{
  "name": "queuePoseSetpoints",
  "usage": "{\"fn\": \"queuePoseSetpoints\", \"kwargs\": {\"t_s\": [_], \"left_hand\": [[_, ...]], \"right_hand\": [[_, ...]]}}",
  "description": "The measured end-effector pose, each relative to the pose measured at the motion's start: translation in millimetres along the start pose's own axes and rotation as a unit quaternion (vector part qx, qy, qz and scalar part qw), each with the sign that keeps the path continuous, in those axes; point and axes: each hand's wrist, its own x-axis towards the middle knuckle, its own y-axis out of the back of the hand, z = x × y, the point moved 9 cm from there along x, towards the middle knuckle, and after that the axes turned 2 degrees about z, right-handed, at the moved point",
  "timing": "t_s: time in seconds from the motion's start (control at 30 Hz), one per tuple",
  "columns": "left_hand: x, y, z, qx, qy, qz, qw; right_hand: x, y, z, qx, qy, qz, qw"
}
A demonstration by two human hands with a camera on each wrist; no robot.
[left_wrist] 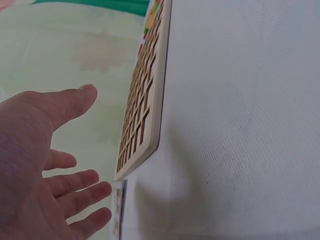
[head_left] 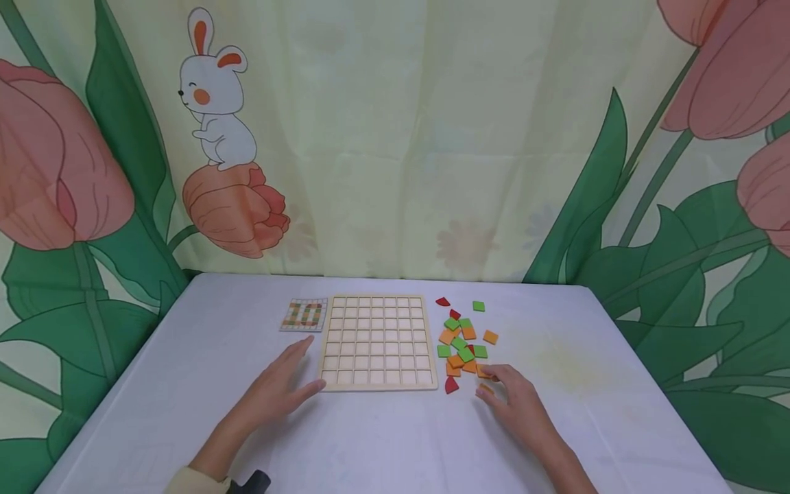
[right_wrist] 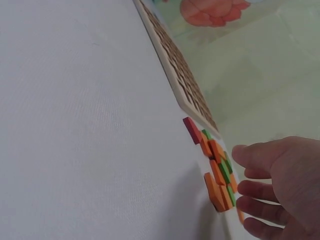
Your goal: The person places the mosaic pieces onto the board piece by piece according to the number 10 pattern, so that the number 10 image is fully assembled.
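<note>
A pale wooden grid board [head_left: 378, 384] with square compartments lies flat on the table. My left hand [head_left: 280, 384] hovers at its left side, fingers spread and holding nothing, with the thumb tip overlapping the board's near left corner in the head view. My right hand [head_left: 515, 405] is over the near right end of a loose pile of tiles, its thumb and fingers apart. Orange tiles [right_wrist: 212, 192] lie just beyond its fingertips in the right wrist view. Among the pile are green tiles [head_left: 459, 344] and red wedge-shaped pieces [head_left: 452, 385].
A small pattern card [head_left: 304, 315] with coloured squares lies left of the board. A single green tile [head_left: 478, 306] and an orange tile [head_left: 490, 337] sit apart from the pile. The white tablecloth [head_left: 382, 446] reaches back to a printed curtain [head_left: 370, 137].
</note>
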Motion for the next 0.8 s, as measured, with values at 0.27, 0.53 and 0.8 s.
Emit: {"fn": "queuePoseSetpoints", "kwargs": {"t_s": [0.27, 0.53, 0.8], "left_hand": [[3.9, -6.9, 1.0, -0.008, -0.023, 0.007, 0.9997], [11.7, -15.5, -4.1, -0.016, -0.009, 0.0, 0.9998], [17.8, -20.9, -7.9, -0.012, -0.008, 0.009, 0.9999]], "right_hand": [[1.3, -3.7, -2.4, -0.008, 0.011, 0.008, 0.9999], [2.0, -5.7, 4.6, -0.021, -0.014, -0.006, 0.9997], [-1.1, -6.3, 19.2, -0.039, -0.066, -0.019, 0.9969]]}}
